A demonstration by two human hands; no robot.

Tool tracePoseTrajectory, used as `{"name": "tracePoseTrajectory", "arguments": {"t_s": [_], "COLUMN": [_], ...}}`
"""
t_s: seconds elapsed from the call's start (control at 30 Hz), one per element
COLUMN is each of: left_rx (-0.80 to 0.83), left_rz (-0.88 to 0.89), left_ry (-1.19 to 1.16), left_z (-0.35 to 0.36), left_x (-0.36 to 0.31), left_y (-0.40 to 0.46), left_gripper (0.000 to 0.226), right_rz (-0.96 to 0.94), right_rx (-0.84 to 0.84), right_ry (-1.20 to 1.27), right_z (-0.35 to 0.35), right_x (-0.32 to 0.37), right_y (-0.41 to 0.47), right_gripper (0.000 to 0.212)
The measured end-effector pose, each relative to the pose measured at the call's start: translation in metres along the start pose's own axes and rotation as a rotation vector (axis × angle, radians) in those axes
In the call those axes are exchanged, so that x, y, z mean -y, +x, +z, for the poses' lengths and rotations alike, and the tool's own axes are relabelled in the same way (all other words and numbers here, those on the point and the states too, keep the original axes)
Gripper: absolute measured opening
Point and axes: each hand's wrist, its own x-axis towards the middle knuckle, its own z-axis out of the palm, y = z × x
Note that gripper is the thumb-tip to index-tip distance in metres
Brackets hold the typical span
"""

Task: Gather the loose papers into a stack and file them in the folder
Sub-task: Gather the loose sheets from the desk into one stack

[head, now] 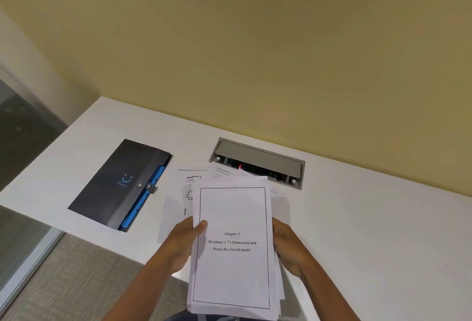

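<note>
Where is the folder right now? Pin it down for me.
In the head view, the dark folder lies closed on the white table, left of the held paper stack and the loose sheets.

A flat white table point(357, 218) fills the middle of the frame in front of me. A dark grey folder with blue tabs point(120, 185) lies on it at left. Loose printed sheets point(184, 188) lie just right of the folder, and a grey recessed socket box point(258, 157) sits in the tabletop behind them.

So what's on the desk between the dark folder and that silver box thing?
In the head view, loose papers lie between the folder and the socket box, partly hidden behind the held stack.
</note>
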Motion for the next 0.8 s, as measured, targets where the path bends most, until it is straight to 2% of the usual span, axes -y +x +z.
{"name": "tracePoseTrajectory", "arguments": {"t_s": [0.2, 0.23, 0.3, 0.37, 0.4, 0.43, 0.5, 0.6, 0.7, 0.8], "left_rx": [-0.083, -0.109, -0.167, -0.228, -0.254, -0.276, -0.302, -0.316, -0.352, -0.366], "left_rz": [0.022, 0.036, 0.073, 0.104, 0.108, 0.109, 0.096, 0.069, 0.055, 0.047], "left_ry": [-0.005, 0.0, 0.004, 0.001, -0.012, -0.034, -0.077, -0.103, -0.09, -0.098], "left_z": [-0.009, -0.012, -0.016, -0.021, -0.024, -0.028, -0.037, -0.048, -0.056, -0.063], "left_x": [0.004, 0.007, 0.013, 0.019, 0.023, 0.027, 0.034, 0.041, 0.047, 0.05], "left_y": [-0.003, -0.003, -0.004, -0.005, -0.007, -0.008, -0.011, -0.02, -0.025, -0.027], "left_gripper": [0.02, 0.02, 0.018, 0.016, 0.016, 0.015, 0.016, 0.016, 0.017, 0.019], "right_rz": [0.088, 0.096, 0.068, -0.008, -0.022, -0.02, 0.022, 0.117, 0.198, 0.186], "right_rx": [0.132, 0.118, -0.037, -0.274, -0.328, -0.34, -0.339, -0.311, -0.268, -0.28], "right_ry": [-0.086, -0.106, -0.188, -0.462, -0.642, -0.793, -0.979, -1.199, -1.265, -1.356], "right_z": [0.0, -0.002, -0.005, -0.01, -0.014, -0.017, -0.021, -0.027, -0.026, -0.018], "right_x": [-0.001, 0.001, 0.007, 0.014, 0.016, 0.018, 0.022, 0.023, 0.016, 0.003], "right_y": [0.014, 0.019, 0.033, 0.049, 0.057, 0.065, 0.078, 0.092, 0.1, 0.099], "right_gripper": [0.034, 0.041, 0.053, 0.047, 0.055, 0.073, 0.106, 0.133, 0.139, 0.13]}}
